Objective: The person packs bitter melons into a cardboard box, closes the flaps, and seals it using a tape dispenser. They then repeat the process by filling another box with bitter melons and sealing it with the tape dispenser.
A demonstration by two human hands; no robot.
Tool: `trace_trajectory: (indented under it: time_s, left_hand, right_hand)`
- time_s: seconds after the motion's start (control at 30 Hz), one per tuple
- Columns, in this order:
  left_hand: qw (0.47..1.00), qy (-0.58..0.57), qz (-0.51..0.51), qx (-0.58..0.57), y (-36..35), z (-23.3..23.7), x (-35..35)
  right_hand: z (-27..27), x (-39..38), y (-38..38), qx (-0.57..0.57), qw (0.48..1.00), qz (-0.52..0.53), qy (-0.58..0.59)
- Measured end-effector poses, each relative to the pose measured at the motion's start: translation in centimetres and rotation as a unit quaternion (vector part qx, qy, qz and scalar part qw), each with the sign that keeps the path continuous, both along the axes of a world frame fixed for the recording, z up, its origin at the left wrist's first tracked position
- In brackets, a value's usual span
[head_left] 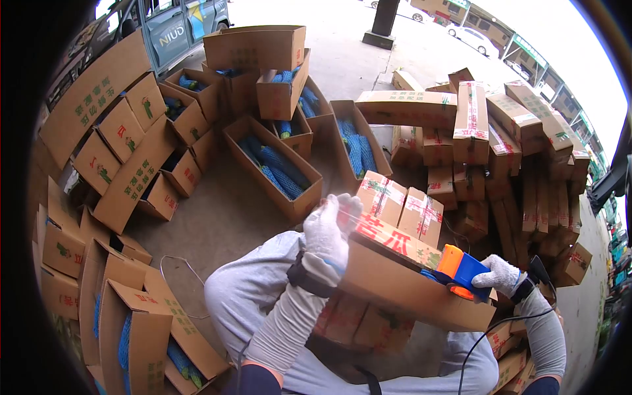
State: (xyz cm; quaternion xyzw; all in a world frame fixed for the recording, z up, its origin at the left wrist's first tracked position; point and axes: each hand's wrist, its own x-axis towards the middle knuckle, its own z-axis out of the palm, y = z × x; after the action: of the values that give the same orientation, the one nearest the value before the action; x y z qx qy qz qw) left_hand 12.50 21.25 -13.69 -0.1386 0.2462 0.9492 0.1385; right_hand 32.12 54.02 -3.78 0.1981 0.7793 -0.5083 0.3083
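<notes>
A long cardboard box (408,283) with red lettering lies across my lap, its right part open and showing a bit of blue netting. My right hand (498,275), in a white glove, is closed round a blue and orange tape dispenser (461,270) at the box's right end. My left hand (332,227), also gloved, is at the box's left end, with a strip of clear tape by its fingers. The fingers are bent and blurred, so what they hold, if anything, cannot be made out.
Open boxes (273,171) with blue-netted produce stand ahead. More open boxes (131,322) crowd the left side. Taped boxes (471,125) are piled at the right. A black cable (480,339) hangs from my right wrist. A parked vehicle (172,33) is at the back left.
</notes>
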Motion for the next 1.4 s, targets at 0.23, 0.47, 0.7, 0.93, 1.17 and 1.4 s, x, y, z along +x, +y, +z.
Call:
trace_trajectory:
  time_s: [0.23,0.47,0.7,0.93,1.17,1.4]
  left_hand:
    - [0.968,0.105,-0.012,-0.226,-9.7,-0.5,-6.0]
    - [0.908,0.075,-0.227,-0.344,-9.4,-15.8,-6.7]
    - [0.325,0.563,-0.33,-0.684,-11.4,-13.5,-5.5]
    - [0.423,0.616,-0.093,-0.658,-2.7,1.4,0.1]
    - [0.223,0.636,-0.119,-0.729,6.4,-3.3,5.5]
    - [0.197,0.602,-0.18,-0.753,6.8,-2.5,5.6]
  right_hand:
    - [1.0,-1.7,-2.9,0.087,0.996,-0.005,-0.019]
    - [-0.3,-5.8,-5.4,0.261,0.957,0.098,-0.079]
    - [0.4,-8.8,-8.4,0.361,0.908,0.154,-0.147]
    - [1.2,-8.9,-8.9,0.323,0.922,0.154,-0.15]
    - [0.0,-6.6,-5.8,0.268,0.943,0.155,-0.123]
    - [-1.8,11.1,12.0,0.304,0.918,0.018,-0.252]
